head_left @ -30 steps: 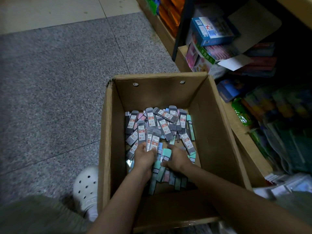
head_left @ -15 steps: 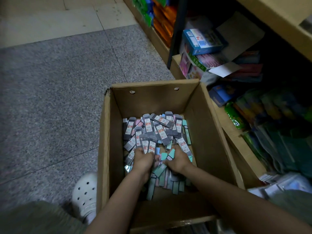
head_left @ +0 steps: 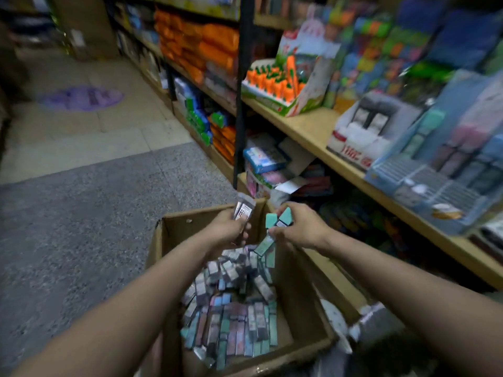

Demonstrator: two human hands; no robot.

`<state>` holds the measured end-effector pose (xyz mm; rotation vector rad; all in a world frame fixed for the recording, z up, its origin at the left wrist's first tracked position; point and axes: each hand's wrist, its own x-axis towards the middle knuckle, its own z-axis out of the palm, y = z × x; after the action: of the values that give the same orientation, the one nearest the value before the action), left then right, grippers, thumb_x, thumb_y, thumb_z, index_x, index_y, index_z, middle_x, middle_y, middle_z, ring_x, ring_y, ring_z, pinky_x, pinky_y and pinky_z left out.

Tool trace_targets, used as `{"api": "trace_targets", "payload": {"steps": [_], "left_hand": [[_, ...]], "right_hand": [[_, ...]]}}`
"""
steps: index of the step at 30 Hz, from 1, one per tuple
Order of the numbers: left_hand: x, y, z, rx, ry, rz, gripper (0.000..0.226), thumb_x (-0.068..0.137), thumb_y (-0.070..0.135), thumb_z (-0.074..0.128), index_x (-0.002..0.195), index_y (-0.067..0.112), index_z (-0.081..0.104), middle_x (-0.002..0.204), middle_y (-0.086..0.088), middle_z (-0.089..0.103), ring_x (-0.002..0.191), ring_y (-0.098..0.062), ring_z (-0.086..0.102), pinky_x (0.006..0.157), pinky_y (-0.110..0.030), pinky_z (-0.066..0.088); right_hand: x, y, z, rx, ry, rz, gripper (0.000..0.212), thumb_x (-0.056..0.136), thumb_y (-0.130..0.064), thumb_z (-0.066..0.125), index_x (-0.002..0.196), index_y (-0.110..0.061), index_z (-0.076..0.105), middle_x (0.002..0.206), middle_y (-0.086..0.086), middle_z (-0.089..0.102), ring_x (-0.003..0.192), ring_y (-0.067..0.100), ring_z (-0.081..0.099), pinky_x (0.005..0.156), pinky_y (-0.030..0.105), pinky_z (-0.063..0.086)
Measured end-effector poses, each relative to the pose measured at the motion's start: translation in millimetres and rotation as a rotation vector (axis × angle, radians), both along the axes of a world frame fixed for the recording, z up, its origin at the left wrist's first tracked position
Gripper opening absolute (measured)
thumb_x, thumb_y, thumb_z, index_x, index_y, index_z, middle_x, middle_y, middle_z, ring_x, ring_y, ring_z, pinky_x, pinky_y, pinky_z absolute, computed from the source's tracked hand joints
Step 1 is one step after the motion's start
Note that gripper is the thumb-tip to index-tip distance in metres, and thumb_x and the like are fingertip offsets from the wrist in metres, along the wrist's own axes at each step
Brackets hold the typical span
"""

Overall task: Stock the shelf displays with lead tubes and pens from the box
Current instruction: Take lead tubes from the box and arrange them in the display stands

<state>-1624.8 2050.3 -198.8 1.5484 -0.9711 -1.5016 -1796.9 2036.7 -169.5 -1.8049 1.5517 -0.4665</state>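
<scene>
Both hands are up over the far end of the cardboard box (head_left: 304,308), each with a catch. The left hand (head_left: 226,229) has its fingers curled tight round a bundle of grey tubes (head_left: 243,209), their ends poking up above the box's far edge. The right hand (head_left: 298,227) pinches a few teal tubes (head_left: 277,220), fingers clamped round them, with one more teal tube (head_left: 264,246) hanging loose just below its grip. Look down into the box: a thick heap of tubes (head_left: 234,308) covers the bottom, grey, teal and pink all jumbled together. So this looks like an early stage, two small handfuls out and a great deal left to shift. The wooden shelf (head_left: 313,126) runs along the right, and on it the blue display tray (head_left: 424,183) sits well apart from the hands, though blur hides how full its slots are. No pens can be made out in the box from here.
</scene>
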Motion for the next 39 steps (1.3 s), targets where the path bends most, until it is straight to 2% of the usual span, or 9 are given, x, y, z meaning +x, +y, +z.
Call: {"api": "trace_targets", "payload": {"steps": [3,5,12,16,19,27,32,34,39], "left_hand": [[-17,-10,42,-0.076,0.017,-0.040,0.017,0.104,0.013,0.040,0.117,0.010,0.051,0.081,-0.003,0.058,0.064,-0.011,0.054,0.057,-0.025,0.046],[-28,-12,65,-0.128,0.038,-0.117,0.017,0.104,0.016,0.042,0.118,0.013,0.052,0.088,-0.002,0.065,0.073,-0.011,0.062,0.063,-0.027,0.052],[-79,-7,108,-0.307,0.314,-0.374,0.024,0.103,0.026,0.045,0.125,0.024,0.054,0.113,-0.003,0.072,0.102,-0.025,0.070,0.080,-0.045,0.059],[-108,-7,118,-0.396,0.368,-0.553,0.025,0.102,0.028,0.046,0.126,0.028,0.052,0.116,-0.002,0.071,0.105,-0.026,0.069,0.081,-0.045,0.057],[-127,-8,119,-0.441,0.373,-0.593,0.024,0.102,0.026,0.048,0.122,0.036,0.053,0.114,0.004,0.071,0.106,-0.022,0.068,0.089,-0.051,0.054],[-162,-22,113,-0.366,0.542,-0.568,0.030,0.100,0.018,0.050,0.126,0.032,0.053,0.115,-0.004,0.071,0.099,-0.023,0.071,0.068,-0.034,0.057],[-166,-40,104,-0.338,0.540,-0.439,0.024,0.101,0.014,0.049,0.123,0.022,0.054,0.094,0.000,0.076,0.078,-0.013,0.073,0.062,-0.031,0.057],[-165,-46,102,-0.325,0.539,-0.421,0.023,0.101,0.013,0.049,0.120,0.023,0.055,0.092,0.000,0.076,0.077,-0.012,0.073,0.063,-0.032,0.058],[-169,-55,94,-0.262,0.529,-0.380,0.019,0.099,0.015,0.052,0.116,0.020,0.059,0.091,0.002,0.076,0.079,-0.014,0.074,0.065,-0.034,0.059]], "right_hand": [[-20,10,61,-0.042,-0.048,-0.016,0.029,0.075,-0.016,0.083,0.089,-0.018,0.057,0.090,0.009,0.071,0.083,0.026,0.071,0.076,0.047,0.059],[-37,18,95,-0.081,-0.052,-0.012,0.029,0.076,-0.014,0.082,0.093,-0.014,0.059,0.090,0.012,0.072,0.084,0.029,0.071,0.078,0.051,0.058],[-89,44,165,-0.032,-0.399,-0.147,0.021,0.085,0.006,0.067,0.102,0.000,0.058,0.086,0.012,0.066,0.070,0.015,0.072,0.062,0.024,0.059],[-114,52,183,-0.045,-0.387,-0.209,0.027,0.085,0.004,0.067,0.111,0.004,0.057,0.097,0.017,0.067,0.092,0.029,0.071,0.079,0.034,0.061],[-127,53,187,-0.052,-0.383,-0.236,0.028,0.085,0.005,0.067,0.111,0.004,0.058,0.096,0.016,0.069,0.088,0.026,0.073,0.076,0.034,0.061],[-150,53,182,-0.249,-0.239,-0.435,0.049,0.075,-0.008,0.080,0.118,-0.016,0.056,0.091,0.011,0.070,0.073,0.022,0.074,0.067,0.031,0.062],[-181,48,198,-0.359,-0.315,-0.497,0.042,0.090,-0.004,0.065,0.129,-0.017,0.059,0.099,0.014,0.064,0.072,0.023,0.073,0.067,0.029,0.061],[-198,44,209,-0.406,-0.244,-0.557,0.040,0.092,-0.006,0.062,0.129,-0.021,0.059,0.100,0.012,0.065,0.075,0.020,0.074,0.070,0.033,0.062],[-223,35,215,-0.629,0.384,-0.538,0.031,0.089,-0.023,0.070,0.118,-0.025,0.059,0.097,-0.001,0.068,0.073,0.010,0.069,0.065,0.030,0.058]]}}
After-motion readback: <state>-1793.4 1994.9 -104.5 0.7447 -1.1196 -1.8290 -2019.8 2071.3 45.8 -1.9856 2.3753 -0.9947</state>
